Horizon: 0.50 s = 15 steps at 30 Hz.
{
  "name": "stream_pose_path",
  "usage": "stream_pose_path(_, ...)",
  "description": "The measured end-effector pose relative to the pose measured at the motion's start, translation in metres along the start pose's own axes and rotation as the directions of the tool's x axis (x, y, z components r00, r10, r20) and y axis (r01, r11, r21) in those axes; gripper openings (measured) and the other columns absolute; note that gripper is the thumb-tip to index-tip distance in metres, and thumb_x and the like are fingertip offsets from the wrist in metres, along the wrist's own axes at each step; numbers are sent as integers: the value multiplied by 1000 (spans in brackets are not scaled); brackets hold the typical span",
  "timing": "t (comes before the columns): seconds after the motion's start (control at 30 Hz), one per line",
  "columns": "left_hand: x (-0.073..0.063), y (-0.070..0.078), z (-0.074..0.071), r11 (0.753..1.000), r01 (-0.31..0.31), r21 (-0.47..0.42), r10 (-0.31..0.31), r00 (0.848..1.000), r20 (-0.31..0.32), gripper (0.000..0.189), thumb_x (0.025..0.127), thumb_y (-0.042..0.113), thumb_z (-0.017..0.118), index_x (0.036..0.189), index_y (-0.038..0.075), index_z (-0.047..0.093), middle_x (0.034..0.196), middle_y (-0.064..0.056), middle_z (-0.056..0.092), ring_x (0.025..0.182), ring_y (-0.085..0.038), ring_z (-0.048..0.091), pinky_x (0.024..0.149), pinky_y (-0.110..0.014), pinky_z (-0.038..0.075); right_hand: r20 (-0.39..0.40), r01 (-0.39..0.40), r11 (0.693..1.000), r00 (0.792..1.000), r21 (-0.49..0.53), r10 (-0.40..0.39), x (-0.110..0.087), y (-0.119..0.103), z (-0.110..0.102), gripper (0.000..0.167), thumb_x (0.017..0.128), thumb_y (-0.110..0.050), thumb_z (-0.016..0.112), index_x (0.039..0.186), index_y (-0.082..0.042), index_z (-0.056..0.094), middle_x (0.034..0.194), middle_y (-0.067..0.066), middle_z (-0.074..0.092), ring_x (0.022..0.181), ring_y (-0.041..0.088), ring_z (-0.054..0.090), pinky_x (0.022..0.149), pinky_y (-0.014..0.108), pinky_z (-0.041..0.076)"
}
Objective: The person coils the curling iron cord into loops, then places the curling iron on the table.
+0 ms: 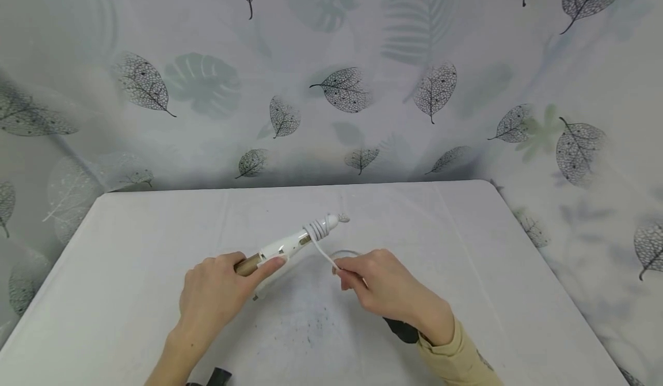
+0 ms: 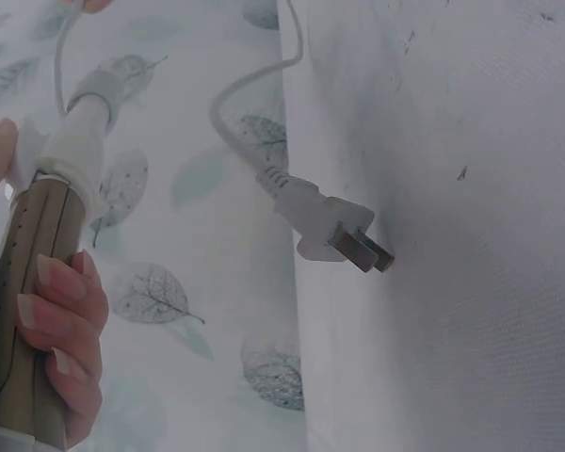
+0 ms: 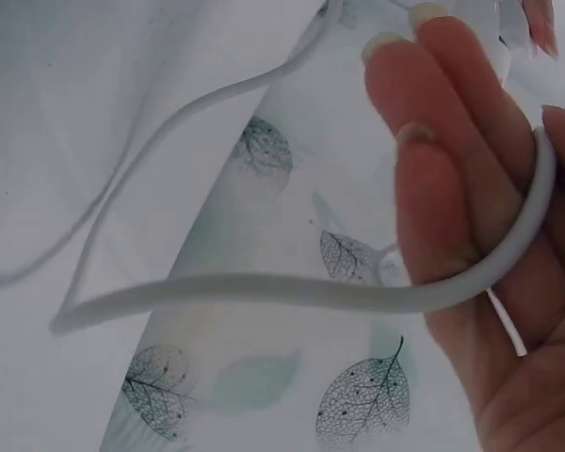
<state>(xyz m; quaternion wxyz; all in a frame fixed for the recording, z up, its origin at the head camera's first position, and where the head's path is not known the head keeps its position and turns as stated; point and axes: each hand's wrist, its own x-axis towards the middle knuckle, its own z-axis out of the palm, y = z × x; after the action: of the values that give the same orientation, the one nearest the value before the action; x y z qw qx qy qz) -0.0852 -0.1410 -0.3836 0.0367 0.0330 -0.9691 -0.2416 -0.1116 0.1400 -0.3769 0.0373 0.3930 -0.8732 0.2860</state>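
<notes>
My left hand (image 1: 214, 288) grips a white hair straightener (image 1: 284, 249) with a bronze section, tilted up to the right above the table. The left wrist view shows the fingers curled round its bronze part (image 2: 36, 282). Several turns of white cord (image 1: 317, 230) are wound round its far end. My right hand (image 1: 385, 285) pinches the cord running down from those turns. In the right wrist view a length of cord (image 3: 282, 290) crosses the palm and bends back in a loop. The two-pin plug (image 2: 320, 221) hangs loose near my left hand.
A white-covered table (image 1: 155, 236) lies beneath both hands, with small dark marks (image 1: 311, 334) on its cloth. Leaf-patterned curtains (image 1: 311, 41) stand behind and on both sides. A black object (image 1: 218, 377) shows at the front edge. My right sleeve (image 1: 456, 354) is beige.
</notes>
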Motion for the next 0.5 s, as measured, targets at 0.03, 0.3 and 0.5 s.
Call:
stream_pose_path(0.03, 0, 0, 0, 1000, 5, -11, -5, 1000, 6, 71, 77, 85, 55, 61, 16, 48, 51, 3, 43, 47, -15, 38, 44, -29, 30, 5, -14, 1000, 1000, -3, 14, 0, 0, 0, 12, 95, -5, 64, 88, -13, 67, 70, -13, 62, 57, -4, 45, 54, 14, 39)
stream_pose_path(0.3, 0, 0, 0, 999, -5, -42, 5, 1000, 0, 72, 76, 83, 59, 59, 16, 41, 53, 6, 29, 49, -12, 30, 45, -28, 27, 29, -62, 998, 998, 5, 62, 2, 8, 4, 22, 98, -12, 65, 76, -17, 62, 68, -13, 62, 55, -3, 43, 54, 16, 37)
stream_pose_path(0.5, -1, 4, 0, 998, -25, -63, 26, 1000, 14, 69, 76, 82, 61, 59, 17, 46, 52, 6, 34, 48, -12, 34, 46, -27, 27, 46, -120, 993, 992, -4, 120, 4, 18, 9, 15, 97, -17, 66, 82, -19, 69, 69, -10, 65, 57, -3, 48, 57, 18, 41)
